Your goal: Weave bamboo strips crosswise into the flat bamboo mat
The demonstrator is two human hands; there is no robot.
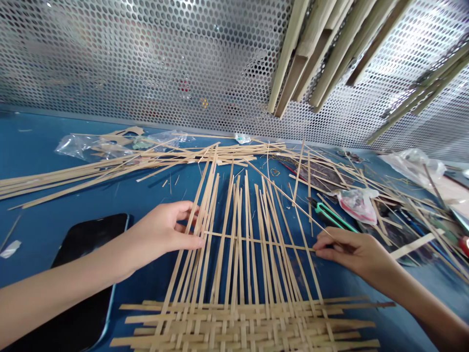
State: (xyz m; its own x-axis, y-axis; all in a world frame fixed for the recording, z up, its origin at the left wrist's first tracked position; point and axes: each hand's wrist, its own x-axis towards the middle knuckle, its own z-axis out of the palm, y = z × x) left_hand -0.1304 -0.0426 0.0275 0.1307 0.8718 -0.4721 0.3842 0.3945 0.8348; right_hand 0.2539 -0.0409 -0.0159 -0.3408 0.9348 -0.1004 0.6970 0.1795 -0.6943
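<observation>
A woven mat of pale bamboo strips (pixel 234 326) lies at the bottom centre, its long loose strips (pixel 249 274) fanning away from me. One thin bamboo strip (pixel 262 241) runs crosswise through these loose lengths, a little above the weave. At its right end, my right hand (pixel 342 247) pinches it between thumb and fingers. Another slender strip (pixel 282 188) slants down to that same hand. On the left side, my left hand (pixel 179 227) has its fingers curled round the outer lengthwise strips, thumb in front near the cross strip's left end. Some of its fingertips are hidden behind the strips.
A black phone (pixel 88 274) lies under my left forearm. Loose bamboo strips (pixel 91 173) spread along the back. Right of centre are a green-handled cutter (pixel 335 217) and a crumpled plastic bag (pixel 357 203). A perforated metal panel (pixel 146 63) stands behind, with bamboo poles (pixel 330 54) against it.
</observation>
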